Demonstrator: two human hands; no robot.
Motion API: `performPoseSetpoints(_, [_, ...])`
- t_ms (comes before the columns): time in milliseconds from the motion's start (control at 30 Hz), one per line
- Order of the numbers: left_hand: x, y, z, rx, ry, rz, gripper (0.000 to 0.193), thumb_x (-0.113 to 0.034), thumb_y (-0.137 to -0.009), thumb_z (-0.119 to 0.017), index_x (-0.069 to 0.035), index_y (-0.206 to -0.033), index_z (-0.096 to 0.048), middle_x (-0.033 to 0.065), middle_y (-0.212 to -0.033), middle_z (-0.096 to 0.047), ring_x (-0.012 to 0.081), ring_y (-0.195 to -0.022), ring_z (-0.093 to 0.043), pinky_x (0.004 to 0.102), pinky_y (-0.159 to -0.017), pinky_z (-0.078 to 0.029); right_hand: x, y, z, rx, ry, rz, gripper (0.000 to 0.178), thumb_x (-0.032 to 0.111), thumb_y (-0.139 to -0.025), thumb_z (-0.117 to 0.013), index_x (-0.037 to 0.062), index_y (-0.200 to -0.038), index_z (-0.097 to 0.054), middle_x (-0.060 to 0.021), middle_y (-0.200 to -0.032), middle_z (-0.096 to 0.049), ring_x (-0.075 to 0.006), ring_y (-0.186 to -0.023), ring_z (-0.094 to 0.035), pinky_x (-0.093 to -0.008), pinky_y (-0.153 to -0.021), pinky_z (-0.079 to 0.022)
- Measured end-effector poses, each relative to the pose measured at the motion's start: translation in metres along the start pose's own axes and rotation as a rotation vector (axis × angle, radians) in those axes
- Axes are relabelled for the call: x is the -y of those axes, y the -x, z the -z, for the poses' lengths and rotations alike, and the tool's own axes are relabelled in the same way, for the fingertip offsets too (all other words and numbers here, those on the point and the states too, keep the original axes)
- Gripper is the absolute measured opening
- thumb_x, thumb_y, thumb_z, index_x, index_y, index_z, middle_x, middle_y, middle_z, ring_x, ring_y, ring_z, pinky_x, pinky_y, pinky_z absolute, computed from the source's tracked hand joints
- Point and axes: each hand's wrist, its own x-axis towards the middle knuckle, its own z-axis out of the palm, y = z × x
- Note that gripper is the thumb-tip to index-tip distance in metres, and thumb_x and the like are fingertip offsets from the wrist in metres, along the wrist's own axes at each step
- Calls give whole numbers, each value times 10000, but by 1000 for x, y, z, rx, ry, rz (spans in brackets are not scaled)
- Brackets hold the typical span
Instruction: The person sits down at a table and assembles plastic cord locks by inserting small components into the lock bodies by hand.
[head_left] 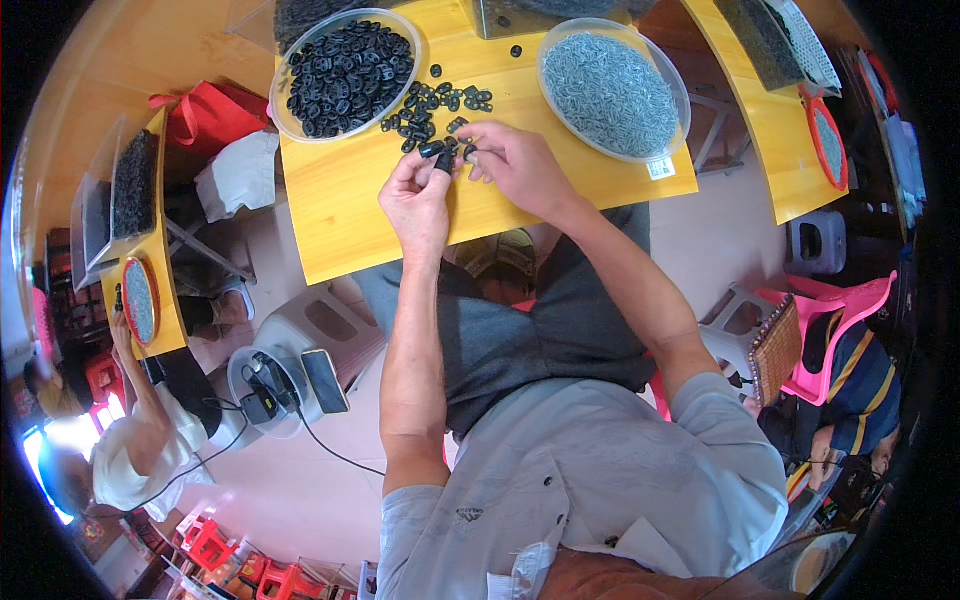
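My left hand (418, 195) pinches a small black plastic part (443, 160) over the yellow wooden table (345, 215). My right hand (512, 160) is close beside it, its fingertips on another small black piece (470, 152). Just beyond both hands lies a loose pile of black parts (432, 107). A clear round bowl of black parts (345, 72) stands at the far left. At the far right stands a clear round bowl of small grey metal pieces (612, 88).
A grey stool (300, 345) at my left carries a phone, a charger and a cable. Another person sits at a second yellow table (160, 285) on the left with a red tray. A third table (790, 150), a pink chair (850, 305) and a woven bag are on the right.
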Motion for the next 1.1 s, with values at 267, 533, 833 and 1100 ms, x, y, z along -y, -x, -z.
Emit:
performPoseSetpoints(267, [2,-2,2,-7,-56,65,196,124,-790,-558,74,-961,-640,56,-800,-658,103,-704,-636,236,-687,-519,-3,-3,10,31,-179,-116,206,15,-910,-526,-37,-1094,-604,-79,-854,-665,-121,-733,-654,-243,-675,-529])
performPoseSetpoints(533, [-5,-6,-2,37,-152,131,161,97,-786,-558,84,-920,-644,76,-783,-667,108,-693,-645,234,-679,-526,-17,-3,10,35,-274,-121,222,17,-902,-541,-51,-1104,-602,-72,-852,-661,-109,-729,-639,-238,-678,-522])
performPoseSetpoints(833, [-8,-9,-2,47,-175,185,128,94,-783,-567,79,-887,-640,83,-768,-658,129,-675,-648,242,-668,-531,-18,-1,12,10,-336,-143,207,20,-889,-558,-42,-1080,-610,-65,-836,-661,-101,-704,-632,-229,-641,-503])
performPoseSetpoints(1100, [-12,-10,-1,43,-162,217,122,103,-779,-562,68,-866,-640,68,-743,-643,124,-642,-627,234,-645,-514,-20,-2,11,4,-335,-113,205,70,-888,-578,-37,-1055,-629,-69,-805,-675,-104,-673,-639,-229,-603,-516])
